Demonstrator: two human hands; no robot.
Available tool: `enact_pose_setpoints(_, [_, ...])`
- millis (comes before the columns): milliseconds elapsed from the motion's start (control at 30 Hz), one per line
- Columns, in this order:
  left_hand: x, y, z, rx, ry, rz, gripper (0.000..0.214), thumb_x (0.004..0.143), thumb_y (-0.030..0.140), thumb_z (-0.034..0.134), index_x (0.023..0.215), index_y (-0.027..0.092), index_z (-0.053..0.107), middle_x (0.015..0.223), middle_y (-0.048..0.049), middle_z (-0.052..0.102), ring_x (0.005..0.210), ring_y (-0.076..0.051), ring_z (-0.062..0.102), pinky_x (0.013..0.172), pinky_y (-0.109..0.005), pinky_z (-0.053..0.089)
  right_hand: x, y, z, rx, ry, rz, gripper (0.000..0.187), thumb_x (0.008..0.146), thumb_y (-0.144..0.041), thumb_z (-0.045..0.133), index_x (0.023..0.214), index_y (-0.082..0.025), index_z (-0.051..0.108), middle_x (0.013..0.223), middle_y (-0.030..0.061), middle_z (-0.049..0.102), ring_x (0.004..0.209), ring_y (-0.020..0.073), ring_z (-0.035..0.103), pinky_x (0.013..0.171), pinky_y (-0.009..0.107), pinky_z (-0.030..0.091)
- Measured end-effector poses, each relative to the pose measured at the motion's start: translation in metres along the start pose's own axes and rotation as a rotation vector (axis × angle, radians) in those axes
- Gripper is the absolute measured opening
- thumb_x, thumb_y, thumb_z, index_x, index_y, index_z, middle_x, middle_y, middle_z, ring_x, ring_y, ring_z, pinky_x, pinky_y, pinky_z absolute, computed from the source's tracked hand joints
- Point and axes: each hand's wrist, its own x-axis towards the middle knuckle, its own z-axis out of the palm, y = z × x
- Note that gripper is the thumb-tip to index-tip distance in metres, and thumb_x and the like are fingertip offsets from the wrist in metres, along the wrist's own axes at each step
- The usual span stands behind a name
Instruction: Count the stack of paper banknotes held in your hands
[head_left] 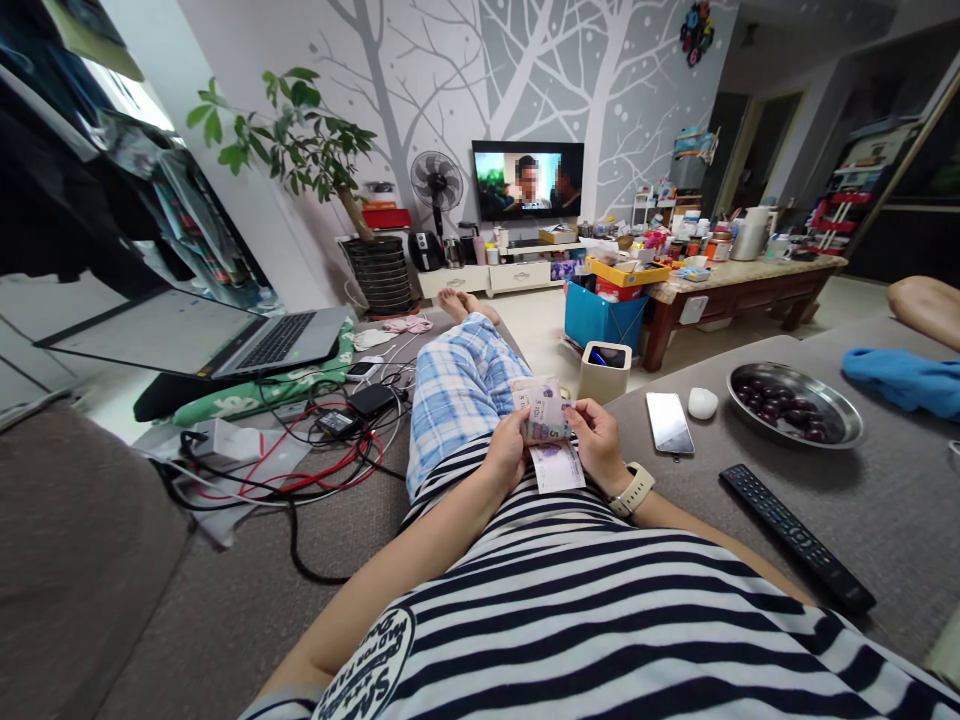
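Two hands hold purple-and-white banknotes (546, 415) above my lap, the figure 5 showing on the front one. My left hand (510, 447) pinches the left edge with its fingers closed. On the other side my right hand (598, 438) grips the right edge between thumb and fingers; a pale watch (634, 490) is on that wrist. Another banknote (556, 468) lies flat on the striped shirt (570, 590), just below the held ones. How many notes are in the hands I cannot tell.
On the sofa to the right are a phone (670, 424), a white earbud case (703, 403), a remote control (795, 535) and a metal bowl (844, 440) of dark fruit. At left sit a laptop (277, 340) and tangled cables (360, 455). A waste bin (604, 372) stands beyond.
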Motion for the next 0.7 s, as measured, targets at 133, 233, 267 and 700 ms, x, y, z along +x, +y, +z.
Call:
enact_pose_setpoints(133, [-0.0004, 0.0001, 0.0001, 0.011, -0.015, 0.006, 0.009, 0.089, 0.022, 0.065, 0.087, 0.014, 0.070, 0.078, -0.0062, 0.078, 0.083, -0.024, 0.078, 0.087, -0.037, 0.064, -0.0002, -0.0026, -0.0007, -0.011, 0.004, -0.012, 0.039, 0.093, -0.059, 0.061, 0.078, -0.022, 0.062, 0.067, -0.0003, 0.057, 0.064, 0.0178, 0.050, 0.061, 0.030, 0.042])
enact_pose_setpoints(233, [-0.0002, 0.0000, -0.0006, 0.010, -0.019, 0.006, 0.008, 0.089, 0.022, 0.066, 0.086, 0.015, 0.069, 0.077, -0.0057, 0.078, 0.082, -0.024, 0.078, 0.087, -0.038, 0.064, -0.0007, -0.0039, -0.0008, -0.019, 0.009, -0.014, 0.040, 0.093, -0.059, 0.061, 0.078, -0.022, 0.062, 0.067, -0.0002, 0.058, 0.064, 0.0180, 0.050, 0.061, 0.030, 0.042])
enact_pose_setpoints(267, [0.0000, -0.0002, -0.0009, 0.011, -0.021, 0.007, 0.008, 0.088, 0.022, 0.066, 0.086, 0.015, 0.069, 0.077, -0.0058, 0.078, 0.082, -0.024, 0.078, 0.087, -0.038, 0.064, -0.0008, -0.0041, -0.0008, -0.021, 0.010, -0.013, 0.040, 0.093, -0.059, 0.060, 0.078, -0.022, 0.062, 0.067, -0.0002, 0.058, 0.064, 0.0180, 0.050, 0.061, 0.031, 0.041])
enact_pose_setpoints(700, [0.0034, -0.0032, -0.0022, 0.022, -0.031, 0.039, 0.012, 0.082, 0.026, 0.070, 0.084, 0.014, 0.071, 0.077, -0.0063, 0.078, 0.080, -0.024, 0.076, 0.084, -0.037, 0.062, -0.0019, -0.0057, -0.0008, -0.045, -0.016, -0.022, 0.046, 0.096, -0.065, 0.054, 0.076, -0.023, 0.059, 0.064, -0.0011, 0.052, 0.061, 0.0173, 0.046, 0.058, 0.030, 0.039])
